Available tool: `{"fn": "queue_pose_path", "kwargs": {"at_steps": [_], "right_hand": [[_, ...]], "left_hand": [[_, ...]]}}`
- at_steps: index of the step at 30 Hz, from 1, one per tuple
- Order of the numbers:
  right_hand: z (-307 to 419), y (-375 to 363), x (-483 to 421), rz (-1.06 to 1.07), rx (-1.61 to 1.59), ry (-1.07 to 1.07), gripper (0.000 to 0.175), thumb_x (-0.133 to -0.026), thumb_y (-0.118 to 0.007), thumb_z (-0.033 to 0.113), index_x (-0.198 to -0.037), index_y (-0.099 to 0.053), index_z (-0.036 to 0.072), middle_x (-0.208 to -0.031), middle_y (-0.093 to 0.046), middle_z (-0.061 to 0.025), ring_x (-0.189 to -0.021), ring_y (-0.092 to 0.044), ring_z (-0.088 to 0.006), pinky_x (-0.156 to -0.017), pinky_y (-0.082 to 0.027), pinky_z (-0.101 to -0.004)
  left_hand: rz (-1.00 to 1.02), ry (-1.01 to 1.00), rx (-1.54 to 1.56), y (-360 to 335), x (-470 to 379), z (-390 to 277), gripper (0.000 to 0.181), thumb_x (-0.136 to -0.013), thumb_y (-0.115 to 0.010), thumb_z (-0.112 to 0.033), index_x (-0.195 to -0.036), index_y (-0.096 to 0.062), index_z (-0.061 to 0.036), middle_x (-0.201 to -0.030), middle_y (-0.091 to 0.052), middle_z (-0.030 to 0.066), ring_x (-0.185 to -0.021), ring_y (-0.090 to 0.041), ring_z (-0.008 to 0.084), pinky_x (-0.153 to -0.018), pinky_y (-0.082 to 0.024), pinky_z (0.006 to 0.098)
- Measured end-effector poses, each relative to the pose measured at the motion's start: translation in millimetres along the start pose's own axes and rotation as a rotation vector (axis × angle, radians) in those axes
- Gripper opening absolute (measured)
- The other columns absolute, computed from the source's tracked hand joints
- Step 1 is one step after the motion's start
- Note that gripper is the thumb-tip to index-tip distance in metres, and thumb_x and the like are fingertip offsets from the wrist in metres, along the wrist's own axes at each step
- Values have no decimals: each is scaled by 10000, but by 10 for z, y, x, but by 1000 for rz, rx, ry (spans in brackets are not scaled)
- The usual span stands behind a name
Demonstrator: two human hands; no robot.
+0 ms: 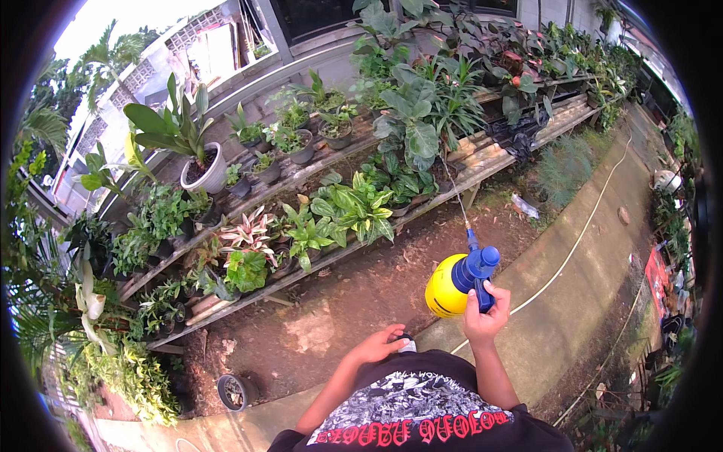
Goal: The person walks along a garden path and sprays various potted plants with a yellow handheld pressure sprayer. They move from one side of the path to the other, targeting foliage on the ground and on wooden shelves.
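Observation:
My right hand (487, 317) grips the dark blue handle of a pump spray bottle (447, 285) with a round yellow tank. Its blue nozzle points away from me, and a thin jet of water (456, 192) runs from the brass tip towards the potted plants on the bench. A fiddle-leaf plant (415, 124) and a clump of narrow-leaved greenery (454, 101) stand near the far end of the jet. Empty and loosely curled, my left hand (379, 344) hovers in front of my shirt, its fingers apart.
Tiered wooden benches (339, 251) carry many potted plants, among them a large plant in a white pot (206, 169). Black plastic sheeting (517, 135) lies on the bench. A pale hose (582, 237) runs along the concrete path (565, 316). A dark pot (237, 392) sits on the soil.

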State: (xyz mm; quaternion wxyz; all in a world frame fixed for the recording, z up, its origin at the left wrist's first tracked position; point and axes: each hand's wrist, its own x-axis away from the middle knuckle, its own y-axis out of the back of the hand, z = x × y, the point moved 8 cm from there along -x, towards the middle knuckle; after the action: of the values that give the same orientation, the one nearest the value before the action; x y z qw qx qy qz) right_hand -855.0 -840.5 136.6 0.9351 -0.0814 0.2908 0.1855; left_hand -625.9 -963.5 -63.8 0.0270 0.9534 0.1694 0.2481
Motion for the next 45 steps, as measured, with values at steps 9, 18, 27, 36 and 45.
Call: {"fn": "queue_pose_path", "kwargs": {"at_steps": [9,18,27,36,45], "right_hand": [[-58,-54,-4,50,80,-26,268,-897,-725,-21,-1114,-571,3,-1012,-663,-97,-889,-637,-108,-798,-524,-268],[-122,-221,-2,162,75,-80,242,-888,-729,-12,-1086,-592,19,-979,-669,-72,-865,-629,-91,-781,-521,-258],[-372,-244,230,128,26,-160,227,-871,-739,-10,-1063,-623,19,-912,-710,-89,-823,-675,-104,-731,-557,-290],[-215,-308,246,174,105,-48,257,-866,-737,-34,-1085,-617,27,-911,-706,-100,-819,-704,-139,-729,-565,-293],[-323,-205,314,172,133,-102,258,-843,-754,-22,-1063,-632,33,-898,-736,-130,-794,-734,-165,-701,-576,-308]], "left_hand": [[-51,-13,-7,139,66,-66,706,-978,-682,-463,-1489,-462,-29,-1423,-574,201,-1327,-546,313,-1110,-442,406],[-86,1,-16,241,159,-29,718,-986,-662,-484,-1497,-458,-24,-1431,-564,210,-1328,-546,311,-1119,-435,411],[-92,6,7,253,198,-53,729,-982,-665,-486,-1505,-451,-26,-1435,-560,213,-1332,-545,322,-1119,-433,410],[-69,75,-12,230,202,-105,683,-1002,-647,-458,-1509,-454,-44,-1458,-560,196,-1355,-534,302,-1131,-424,399],[-40,40,-73,210,124,-86,721,-985,-657,-492,-1499,-454,-28,-1421,-571,198,-1304,-562,316,-1104,-448,404]]}}
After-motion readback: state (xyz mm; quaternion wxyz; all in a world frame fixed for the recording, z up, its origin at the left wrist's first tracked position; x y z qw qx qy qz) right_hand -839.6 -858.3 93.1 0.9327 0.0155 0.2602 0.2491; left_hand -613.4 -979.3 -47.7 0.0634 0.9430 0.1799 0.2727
